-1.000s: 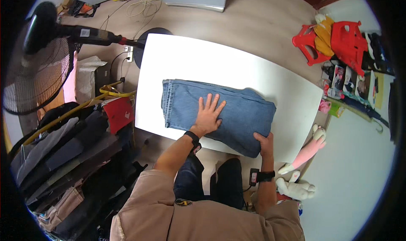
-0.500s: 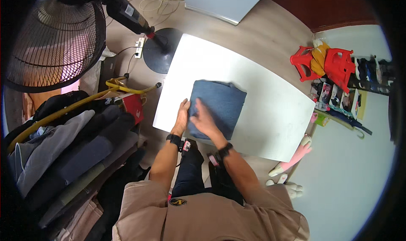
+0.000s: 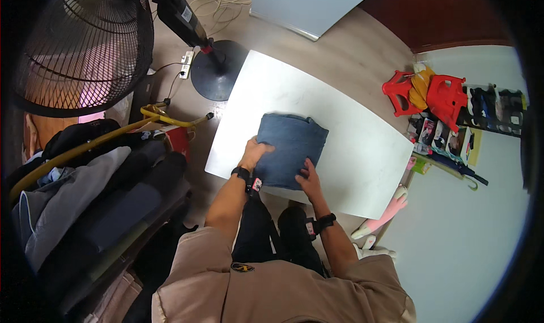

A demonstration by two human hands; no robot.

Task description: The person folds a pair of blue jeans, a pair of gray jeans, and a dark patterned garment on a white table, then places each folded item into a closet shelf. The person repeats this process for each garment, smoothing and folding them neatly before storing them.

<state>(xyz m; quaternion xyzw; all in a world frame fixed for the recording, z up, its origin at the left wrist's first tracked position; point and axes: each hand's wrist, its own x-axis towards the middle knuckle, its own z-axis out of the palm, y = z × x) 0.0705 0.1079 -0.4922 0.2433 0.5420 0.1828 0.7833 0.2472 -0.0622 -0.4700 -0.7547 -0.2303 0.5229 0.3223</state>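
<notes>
Blue denim garment [image 3: 290, 144], folded, on white rectangular worktop [image 3: 357, 158].
Folding appears nearly complete, edges unsquared; left hand [image 3: 253, 152] grip indeterminable, right hand [image 3: 309, 182] grip apart, touching denim.

Room in a home
Standing fan [image 3: 181, 19], clothes [image 3: 122, 209], red stools [image 3: 446, 97] and a soft toy [image 3: 390, 210] around a white bench [image 3: 357, 153].

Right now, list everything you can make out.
Folded denim: one, blue, on table
Table: one, white, centre
Fan: one, black, upper left
Power strip: one, white, floor
Frame: one, yellow, left
Clothes: several, mostly dark, lower left
Box-shaped unit: one, pale grey, top
Stools: two, red, upper right
Cloth: one, yellow, at stools
Umbrella: one, dark, right
Plush toy: one, pink and white, right
Left hand: one, bare, denim's left edge
Right hand: one, bare, denim's lower right
</notes>
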